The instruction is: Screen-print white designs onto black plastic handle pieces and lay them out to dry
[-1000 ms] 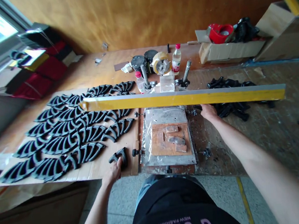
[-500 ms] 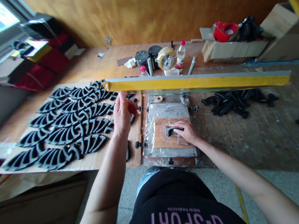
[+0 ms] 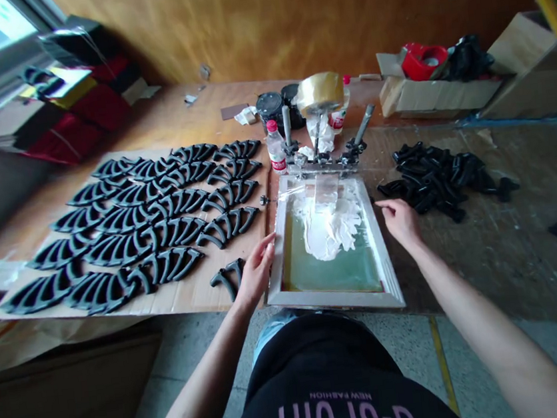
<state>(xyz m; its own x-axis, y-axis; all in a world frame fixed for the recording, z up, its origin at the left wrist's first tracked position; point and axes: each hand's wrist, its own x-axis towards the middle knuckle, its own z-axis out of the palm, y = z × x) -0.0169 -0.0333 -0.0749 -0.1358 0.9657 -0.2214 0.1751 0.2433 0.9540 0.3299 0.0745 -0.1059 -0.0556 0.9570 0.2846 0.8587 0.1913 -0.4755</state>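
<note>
A screen printing frame [image 3: 391,276] lies flat in front of me, its green mesh [image 3: 311,276] partly covered with thick white paste [image 3: 331,230]. At the far end of the mesh, a flat pale strip [image 3: 327,192] stands in the paste. My left hand [image 3: 256,272] has its fingers closed on the frame's left edge. Just off the right edge is my right hand [image 3: 401,220], fingers curled and the index finger pointing at the frame; nothing shows in it. The board and black handle piece under the frame are hidden.
Rows of black curved handles [image 3: 123,220] cover a cardboard sheet [image 3: 202,295] at left. More black handles [image 3: 430,178] lie heaped at right. Behind the frame stand a clamp bar [image 3: 324,167], a bottle [image 3: 277,152], a tape roll [image 3: 319,92] and dark jars [image 3: 270,108]. Cardboard boxes [image 3: 439,93] sit back right.
The screen frame has swung down from raised to flat, covering the board and the black handle. My right hand has let go of that handle and moved right; my left hand came down with the frame.
</note>
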